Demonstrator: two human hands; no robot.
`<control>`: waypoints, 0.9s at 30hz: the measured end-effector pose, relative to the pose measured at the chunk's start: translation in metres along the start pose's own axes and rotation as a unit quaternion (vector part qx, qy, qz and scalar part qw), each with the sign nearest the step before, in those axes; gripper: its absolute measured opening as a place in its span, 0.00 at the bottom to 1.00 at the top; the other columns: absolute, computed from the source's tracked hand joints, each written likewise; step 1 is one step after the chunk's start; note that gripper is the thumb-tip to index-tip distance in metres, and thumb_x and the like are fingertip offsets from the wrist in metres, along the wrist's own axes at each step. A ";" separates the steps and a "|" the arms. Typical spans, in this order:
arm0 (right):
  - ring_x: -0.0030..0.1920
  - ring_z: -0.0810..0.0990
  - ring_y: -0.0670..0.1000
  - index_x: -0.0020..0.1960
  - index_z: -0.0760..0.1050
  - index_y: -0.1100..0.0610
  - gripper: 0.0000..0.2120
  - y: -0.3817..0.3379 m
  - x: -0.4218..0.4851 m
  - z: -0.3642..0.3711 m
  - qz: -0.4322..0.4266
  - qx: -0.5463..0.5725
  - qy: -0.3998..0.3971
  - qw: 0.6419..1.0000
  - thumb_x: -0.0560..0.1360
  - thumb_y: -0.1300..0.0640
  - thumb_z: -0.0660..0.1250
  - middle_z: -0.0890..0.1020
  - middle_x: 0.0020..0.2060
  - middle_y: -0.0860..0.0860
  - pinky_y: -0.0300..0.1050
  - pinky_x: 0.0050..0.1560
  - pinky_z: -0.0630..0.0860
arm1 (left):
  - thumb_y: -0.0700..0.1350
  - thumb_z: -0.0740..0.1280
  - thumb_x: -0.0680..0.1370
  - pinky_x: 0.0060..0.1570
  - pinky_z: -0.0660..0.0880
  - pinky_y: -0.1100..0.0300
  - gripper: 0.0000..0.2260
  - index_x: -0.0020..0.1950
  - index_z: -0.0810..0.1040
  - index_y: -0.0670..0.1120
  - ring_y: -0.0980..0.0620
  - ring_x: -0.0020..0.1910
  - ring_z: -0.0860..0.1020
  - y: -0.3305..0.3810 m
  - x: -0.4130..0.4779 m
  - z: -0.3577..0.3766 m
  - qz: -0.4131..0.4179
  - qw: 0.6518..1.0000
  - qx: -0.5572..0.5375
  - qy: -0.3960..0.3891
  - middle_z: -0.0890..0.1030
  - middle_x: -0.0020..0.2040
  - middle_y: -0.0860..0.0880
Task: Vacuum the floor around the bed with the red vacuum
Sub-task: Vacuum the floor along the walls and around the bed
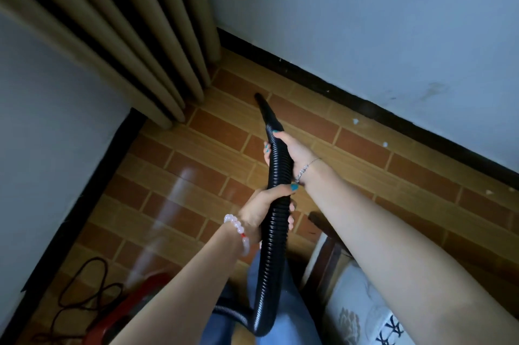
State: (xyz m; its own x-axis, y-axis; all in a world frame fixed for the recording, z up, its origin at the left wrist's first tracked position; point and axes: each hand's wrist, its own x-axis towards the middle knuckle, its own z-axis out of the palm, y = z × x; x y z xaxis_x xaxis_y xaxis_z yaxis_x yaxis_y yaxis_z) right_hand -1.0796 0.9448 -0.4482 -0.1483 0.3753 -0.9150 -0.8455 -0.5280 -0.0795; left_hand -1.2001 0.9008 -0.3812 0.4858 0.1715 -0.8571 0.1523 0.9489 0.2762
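The single head-worn camera is looking forward and steeply down from the person's own height, facing the room corner where the curtain [118, 35] is hanging. It is sitting close above the hose [278, 165], while the floor [196, 153] below the curtain and the wall [365, 21] right of the curtain are lying farther off.

The hose [276, 204] I hold is black plastic, bumpy with rings and a bit shiny. The floor [196, 165] is smooth, glossy tile. The curtain [126, 21] is dull cloth.
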 end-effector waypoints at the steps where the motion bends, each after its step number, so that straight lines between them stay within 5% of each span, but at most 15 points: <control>1: 0.23 0.76 0.48 0.43 0.71 0.62 0.10 0.000 -0.007 -0.002 -0.003 0.004 -0.005 1.000 0.78 0.55 0.63 0.75 0.32 0.53 0.37 0.24 0.76 | 0.43 0.66 0.75 0.24 0.72 0.64 0.06 0.44 0.73 0.42 0.52 0.20 0.72 -0.002 -0.003 0.005 -0.009 1.000 -0.007 -0.005 0.75 0.27 0.49; 7: 0.30 0.75 0.49 0.44 0.71 0.62 0.11 -0.010 -0.035 -0.020 -0.008 0.027 0.040 0.999 0.78 0.54 0.63 0.76 0.33 0.53 0.39 0.26 0.76 | 0.40 0.66 0.76 0.23 0.70 0.63 0.06 0.42 0.71 0.40 0.52 0.20 0.69 -0.003 -0.007 0.032 0.002 0.991 0.114 0.066 0.73 0.27 0.48; 19: 0.26 0.72 0.51 0.43 0.66 0.59 0.09 -0.016 -0.059 -0.083 -0.017 0.005 0.121 0.992 0.78 0.56 0.64 0.73 0.29 0.55 0.37 0.23 0.74 | 0.39 0.65 0.73 0.24 0.70 0.61 0.05 0.40 0.70 0.42 0.50 0.22 0.70 -0.026 0.001 0.079 0.001 0.939 0.331 0.091 0.73 0.29 0.46; 27: 0.27 0.71 0.52 0.44 0.66 0.59 0.08 -0.037 -0.071 -0.109 -0.054 0.047 0.154 0.985 0.79 0.56 0.60 0.72 0.29 0.55 0.38 0.25 0.72 | 0.44 0.64 0.73 0.27 0.71 0.63 0.05 0.39 0.69 0.45 0.52 0.25 0.72 -0.024 0.025 0.104 0.040 0.848 0.516 0.114 0.75 0.31 0.49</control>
State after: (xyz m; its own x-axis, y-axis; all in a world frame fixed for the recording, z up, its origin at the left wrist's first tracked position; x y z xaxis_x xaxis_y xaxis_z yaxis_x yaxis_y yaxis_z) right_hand -0.9821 0.8548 -0.4233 0.0961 0.1682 -0.9811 -0.8936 -0.4195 -0.1595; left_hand -1.1020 0.8553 -0.3644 0.3682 0.3826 -0.8474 0.8565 0.2150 0.4692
